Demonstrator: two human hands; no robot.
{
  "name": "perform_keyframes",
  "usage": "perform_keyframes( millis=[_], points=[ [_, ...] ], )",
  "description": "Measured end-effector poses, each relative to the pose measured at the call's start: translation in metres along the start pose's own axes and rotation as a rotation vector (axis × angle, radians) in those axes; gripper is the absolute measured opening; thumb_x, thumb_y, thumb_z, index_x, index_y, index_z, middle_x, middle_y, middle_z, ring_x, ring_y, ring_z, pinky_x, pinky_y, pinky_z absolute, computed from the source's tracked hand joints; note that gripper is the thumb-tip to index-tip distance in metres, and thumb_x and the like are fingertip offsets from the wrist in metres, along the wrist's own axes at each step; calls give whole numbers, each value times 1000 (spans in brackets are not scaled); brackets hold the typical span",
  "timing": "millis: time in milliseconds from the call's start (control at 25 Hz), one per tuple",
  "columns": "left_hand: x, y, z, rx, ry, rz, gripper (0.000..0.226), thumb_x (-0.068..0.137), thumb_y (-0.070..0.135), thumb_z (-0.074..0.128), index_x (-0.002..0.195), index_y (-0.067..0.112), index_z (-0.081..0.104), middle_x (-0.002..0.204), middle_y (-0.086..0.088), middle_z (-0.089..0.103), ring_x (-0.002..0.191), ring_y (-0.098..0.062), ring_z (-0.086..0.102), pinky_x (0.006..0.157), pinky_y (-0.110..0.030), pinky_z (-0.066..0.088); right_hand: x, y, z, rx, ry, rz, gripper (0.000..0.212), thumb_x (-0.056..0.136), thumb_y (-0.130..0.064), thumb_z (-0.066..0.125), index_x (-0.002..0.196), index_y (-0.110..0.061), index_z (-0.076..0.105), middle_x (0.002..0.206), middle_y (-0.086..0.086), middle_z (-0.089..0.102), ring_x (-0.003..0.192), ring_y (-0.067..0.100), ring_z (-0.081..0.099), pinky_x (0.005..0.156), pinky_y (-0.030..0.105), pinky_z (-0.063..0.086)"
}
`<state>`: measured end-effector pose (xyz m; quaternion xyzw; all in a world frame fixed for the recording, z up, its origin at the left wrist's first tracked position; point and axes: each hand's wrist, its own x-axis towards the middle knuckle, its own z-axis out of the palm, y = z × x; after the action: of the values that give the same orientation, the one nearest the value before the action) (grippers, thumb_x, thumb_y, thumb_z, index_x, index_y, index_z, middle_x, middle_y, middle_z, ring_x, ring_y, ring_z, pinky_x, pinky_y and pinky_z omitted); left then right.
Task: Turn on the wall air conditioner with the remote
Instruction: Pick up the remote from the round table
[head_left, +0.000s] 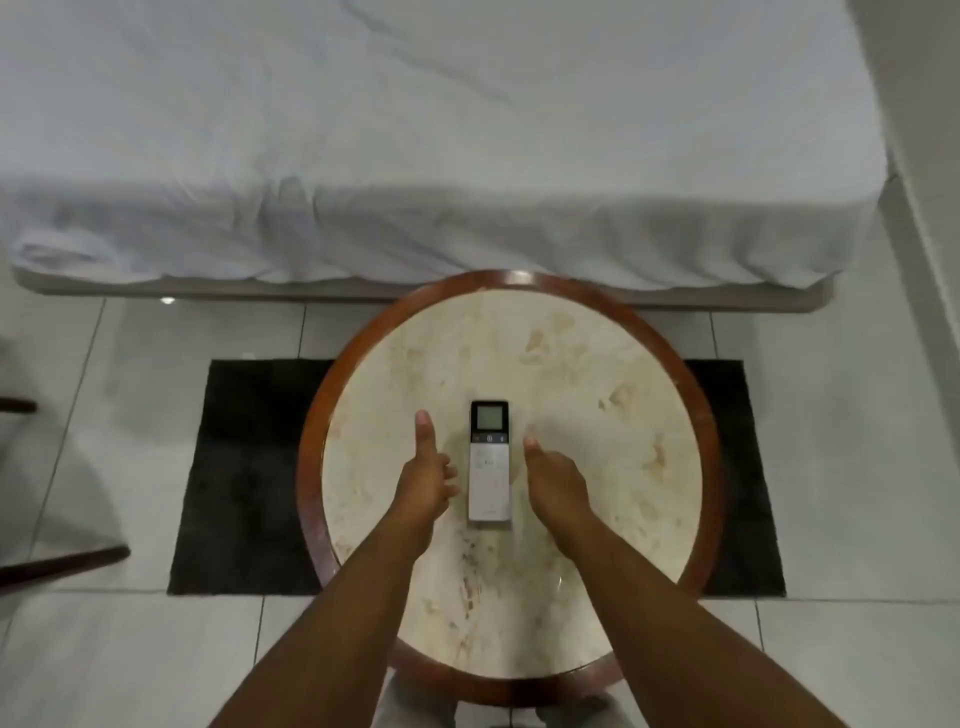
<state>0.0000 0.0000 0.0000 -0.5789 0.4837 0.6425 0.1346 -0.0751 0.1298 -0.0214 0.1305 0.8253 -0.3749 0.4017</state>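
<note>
A white remote (489, 462) with a dark top and a small grey screen lies flat in the middle of a round marble-topped table (597, 395), its screen end pointing away from me. My left hand (423, 475) is just left of it, fingers curled and thumb stretched forward, holding nothing. My right hand (553, 480) is just right of it in the same thumb-out pose, also with nothing in it. Neither hand touches the remote. The wall air conditioner is out of view.
The table has a reddish wooden rim (311, 415) and stands on a black rug (244, 467) over white floor tiles. A bed with a white sheet (415, 130) runs along the far side. A dark wooden chair leg (62, 564) shows at the left edge.
</note>
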Motion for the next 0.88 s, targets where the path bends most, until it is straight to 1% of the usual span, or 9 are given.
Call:
perform_keyframes(
  millis=[80,160,240,360,480,560,680,760,880],
  points=[
    [17,-5,14,2,-22,1,98,69,90,13,106,15,62,97,2,57,91,-21,59,85,-33,43,16,1,17,-23,-5,-12,55,104,-50,33,77,-16,67,87,10,69,68,14,60,58,29,44],
    [27,-6,22,-5,-78,20,94,64,92,11,86,21,69,87,6,70,84,-16,67,81,-32,46,30,-1,29,44,-21,23,58,105,-49,33,91,-9,73,90,10,72,74,20,65,56,27,44],
    [35,-9,25,-2,-94,28,96,59,92,10,79,23,73,77,0,77,76,-16,72,73,-30,47,41,2,37,75,-13,33,60,104,-50,34,96,-4,73,93,12,74,81,25,69,60,29,47],
    [44,-10,31,-37,-66,-7,100,55,94,11,81,22,76,77,-5,78,76,-24,74,71,-32,50,52,3,43,92,-19,37,60,101,-56,40,96,-5,72,94,12,74,83,28,70,72,36,54],
    [37,-7,36,-67,-70,-35,95,51,95,14,67,26,77,74,-3,78,69,-21,74,64,-31,52,51,4,46,119,-58,82,52,98,-54,50,112,-6,66,107,15,71,95,34,69,87,45,57],
    [27,-3,36,-57,-85,-20,96,54,95,12,79,28,75,82,-2,77,80,-22,73,66,-32,53,45,3,40,171,-49,84,39,99,-49,52,106,-13,64,104,14,70,89,31,68,79,43,58],
    [3,19,34,-4,-119,22,111,60,94,8,120,20,65,121,-7,69,111,-30,64,97,-45,49,26,-20,15,218,-32,64,29,99,-49,50,87,-24,57,88,6,66,75,23,63,59,31,46],
    [-21,43,30,7,-120,59,118,60,93,8,137,16,52,141,-9,55,126,-34,53,110,-51,36,10,-40,-7,268,-21,53,34,99,-51,51,93,-18,58,91,10,66,77,27,63,62,32,45],
    [-56,88,30,12,-116,150,118,60,93,9,140,15,47,146,-10,50,129,-34,50,113,-53,33,-13,-78,-50,396,-13,-10,33,99,-46,56,89,-14,61,88,12,69,73,28,65,62,31,48]
  ],
)
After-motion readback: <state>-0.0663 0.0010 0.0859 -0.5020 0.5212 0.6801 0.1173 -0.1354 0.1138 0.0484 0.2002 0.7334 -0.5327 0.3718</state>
